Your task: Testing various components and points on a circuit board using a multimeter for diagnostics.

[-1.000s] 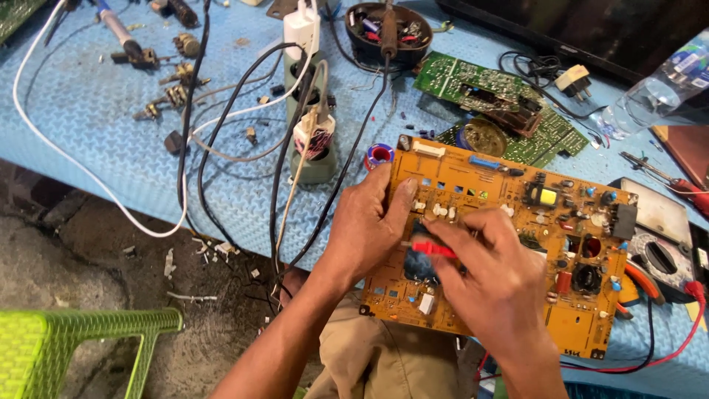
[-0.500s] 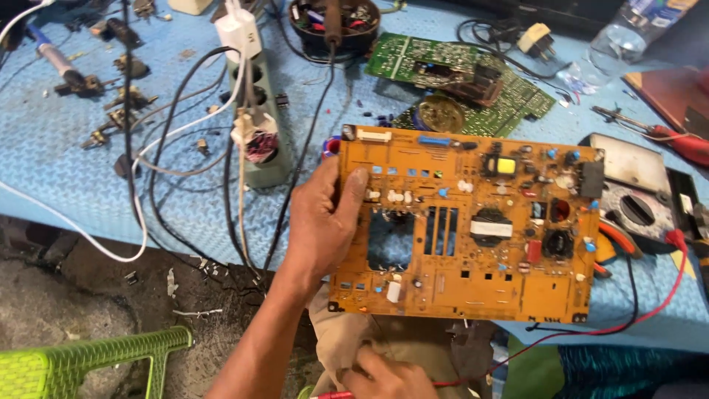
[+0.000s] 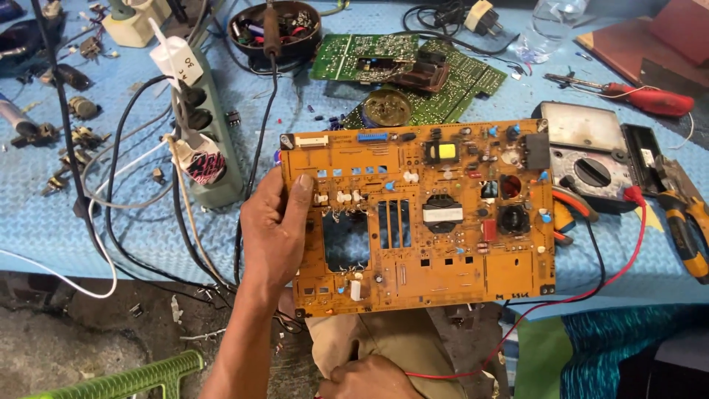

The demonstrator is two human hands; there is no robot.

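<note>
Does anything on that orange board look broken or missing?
Yes. The orange circuit board that the left hand grips by its left edge has a large rectangular hole beside the thumb, with bare wire ends poking into it. The board also overhangs the blue table edge rather than lying flat.

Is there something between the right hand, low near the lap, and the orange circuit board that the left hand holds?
Nothing visible blocks it. The right hand sits below the orange circuit board, with only the trousers and a thin red wire beside it. The left hand grips the board's left edge.
</note>
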